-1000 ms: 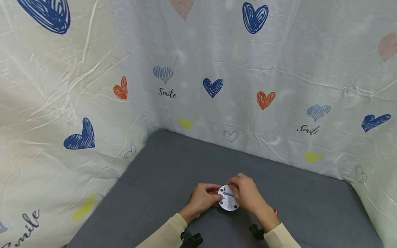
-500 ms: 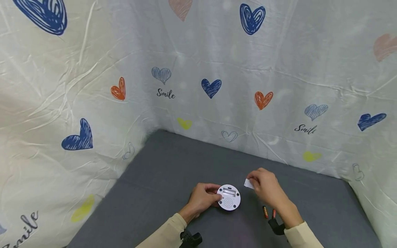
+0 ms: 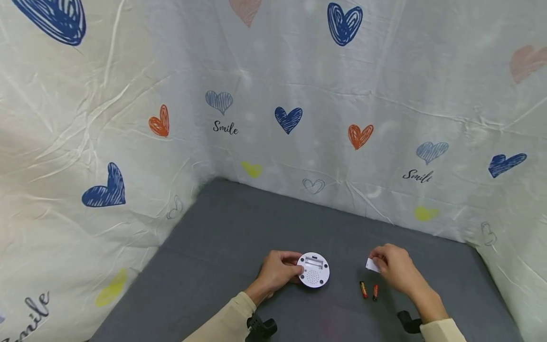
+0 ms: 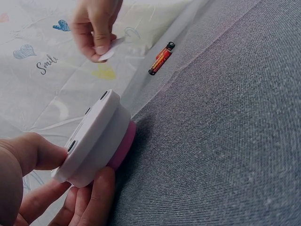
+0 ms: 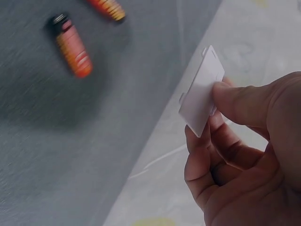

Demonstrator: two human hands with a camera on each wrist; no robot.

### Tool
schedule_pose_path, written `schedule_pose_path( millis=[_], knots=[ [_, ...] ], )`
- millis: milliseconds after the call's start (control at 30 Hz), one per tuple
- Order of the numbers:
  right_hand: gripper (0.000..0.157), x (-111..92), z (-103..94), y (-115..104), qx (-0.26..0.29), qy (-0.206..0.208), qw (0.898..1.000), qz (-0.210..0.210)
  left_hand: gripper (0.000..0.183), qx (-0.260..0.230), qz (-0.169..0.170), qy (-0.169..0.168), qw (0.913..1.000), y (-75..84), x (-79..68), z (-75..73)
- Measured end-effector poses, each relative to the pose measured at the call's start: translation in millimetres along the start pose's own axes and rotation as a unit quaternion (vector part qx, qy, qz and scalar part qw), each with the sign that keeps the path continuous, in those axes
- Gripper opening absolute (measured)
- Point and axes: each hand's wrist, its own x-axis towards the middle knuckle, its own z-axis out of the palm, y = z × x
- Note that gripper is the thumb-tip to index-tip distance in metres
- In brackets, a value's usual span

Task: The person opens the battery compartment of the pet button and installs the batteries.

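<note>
A round white device [image 3: 314, 278] with a pink part on its lower side shows its underside upward, with small dark feet, a pattern of holes and an uncovered battery compartment [image 3: 314, 262]. My left hand [image 3: 278, 273] grips its left edge, thumb on top and fingers beneath, as the left wrist view shows. Between thumb and fingers of my right hand [image 3: 397, 268] is a small white battery cover [image 5: 203, 92] with little tabs along its edge. Two red and black batteries, one on the left [image 3: 363, 289] and one on the right [image 3: 375, 292], lie just below the right hand.
A grey cloth-covered table [image 3: 239, 218] spreads beneath everything. Behind and to the left hangs a pale curtain [image 3: 256, 71] printed with hearts and lettering. Black wrist cameras sit on both wrists, the left one [image 3: 261, 328] near the table's front.
My right hand has lifted the cover off the device and carried it to the right, past the batteries. The compartment and both batteries have come into view. The left hand keeps its grip.
</note>
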Motion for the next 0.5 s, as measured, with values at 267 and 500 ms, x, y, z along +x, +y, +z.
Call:
schedule_pose_path(
  millis=[267, 500],
  knots=[
    [0.014, -10, 2.0, 29, 0.003, -0.034, 0.999, 0.022, 0.036, 0.005, -0.001, -0.001, 1.0000, 0.8, -2.0, 0.7],
    [0.016, -24, 1.2, 45, 0.003, -0.053, 0.998, 0.043, 0.037, 0.004, -0.004, 0.004, 1.0000, 0.9, -1.4, 0.0]
  ],
)
